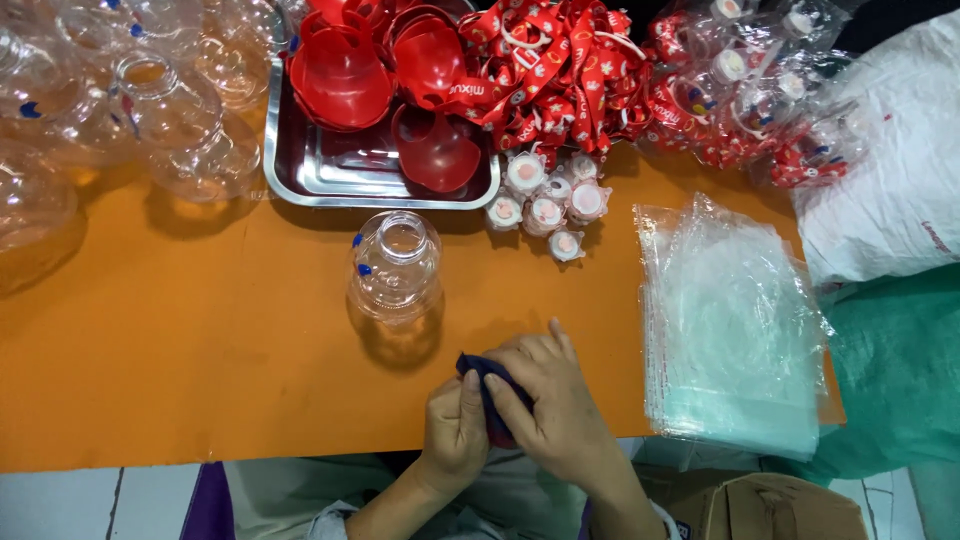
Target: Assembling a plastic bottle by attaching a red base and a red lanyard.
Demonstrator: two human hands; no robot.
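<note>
A dark blue cloth (487, 388) is pinched between both my hands near the front edge of the orange table (180, 350). My left hand (455, 430) grips its lower side and my right hand (555, 400) folds over its top. A clear plastic bottle (394, 265), open at the neck, stands upright just behind my hands, apart from them.
A metal tray (300, 180) with red funnel-like cups (340, 70) sits at the back. Several clear bottles (150, 110) crowd the back left. White caps (545, 205), red lanyards (560, 70), bagged items (760, 90) and a stack of clear bags (730, 320) lie to the right.
</note>
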